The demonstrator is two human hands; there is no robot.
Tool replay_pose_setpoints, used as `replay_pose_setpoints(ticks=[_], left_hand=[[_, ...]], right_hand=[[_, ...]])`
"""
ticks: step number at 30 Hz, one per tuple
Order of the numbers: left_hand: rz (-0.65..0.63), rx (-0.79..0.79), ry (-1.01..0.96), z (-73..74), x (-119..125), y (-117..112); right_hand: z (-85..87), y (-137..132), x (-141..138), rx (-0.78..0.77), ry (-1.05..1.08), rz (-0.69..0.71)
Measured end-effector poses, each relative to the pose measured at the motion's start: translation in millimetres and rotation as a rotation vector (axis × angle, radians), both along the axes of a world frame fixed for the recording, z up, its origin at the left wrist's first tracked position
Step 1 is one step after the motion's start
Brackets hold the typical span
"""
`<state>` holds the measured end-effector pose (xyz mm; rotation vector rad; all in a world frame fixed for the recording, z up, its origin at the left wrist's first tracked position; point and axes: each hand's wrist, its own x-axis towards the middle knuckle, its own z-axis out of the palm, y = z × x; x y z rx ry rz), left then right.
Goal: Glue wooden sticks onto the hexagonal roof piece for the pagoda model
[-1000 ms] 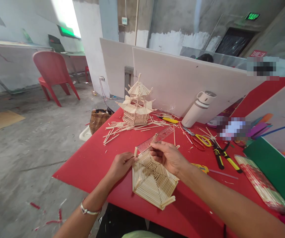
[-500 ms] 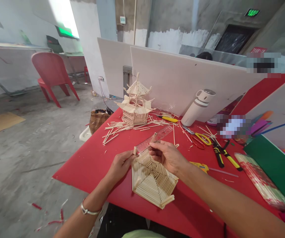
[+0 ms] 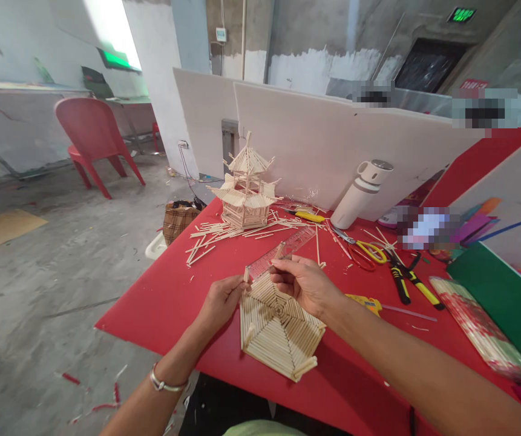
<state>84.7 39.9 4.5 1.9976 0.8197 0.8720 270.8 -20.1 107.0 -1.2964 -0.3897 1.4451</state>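
Hexagonal stick panel near the table's front edge

From the table's slanting left edge, red surface runs in to the left hand, its thumb and fingers clamped on a short corner post. The panel lies flat, a clear ruler just beyond. Over its far side, the right hand's fingertips pinch a short stick. Just past that forearm lies a yellow glue gun.
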Motion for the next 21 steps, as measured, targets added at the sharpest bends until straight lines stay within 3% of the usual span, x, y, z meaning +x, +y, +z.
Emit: replay_pose_setpoints(ticks=[21], left_hand=[[0.000,0.027,0.029,8.2,3.3,-1.6]], right_hand=[[3.6,-1.1,2.1,0.011,-0.027,-0.023]])
